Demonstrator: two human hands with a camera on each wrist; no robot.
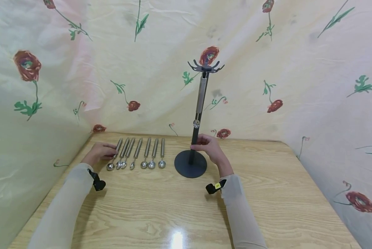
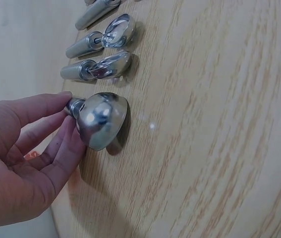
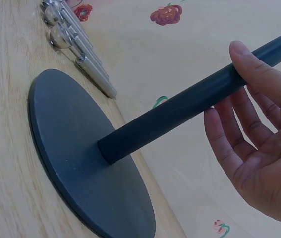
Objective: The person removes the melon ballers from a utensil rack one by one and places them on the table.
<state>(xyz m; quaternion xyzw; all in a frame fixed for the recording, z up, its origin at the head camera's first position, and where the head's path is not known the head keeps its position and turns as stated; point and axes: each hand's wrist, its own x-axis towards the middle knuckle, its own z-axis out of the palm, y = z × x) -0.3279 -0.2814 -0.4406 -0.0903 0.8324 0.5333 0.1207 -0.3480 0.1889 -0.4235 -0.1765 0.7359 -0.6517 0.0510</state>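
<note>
My left hand (image 1: 102, 151) pinches the handle of the leftmost steel scoop (image 1: 110, 166) in a row on the table. In the left wrist view its round bowl (image 2: 103, 119) turns its domed back to the camera, with fingertips at the neck; most of the handle is hidden. My right hand (image 1: 210, 148) holds the pole of a black utensil stand (image 1: 193, 138) low down, thumb on one side and fingers on the other. From the hooks at the stand's top hangs another steel scoop (image 1: 200, 97), bowl downward along the pole.
Several more steel scoops and spoons (image 1: 151, 164) lie side by side between the left hand and the stand's round base (image 1: 186, 169), handles toward the back. A flowered cloth (image 1: 161, 86) rises behind and beside the wooden table (image 1: 142, 207).
</note>
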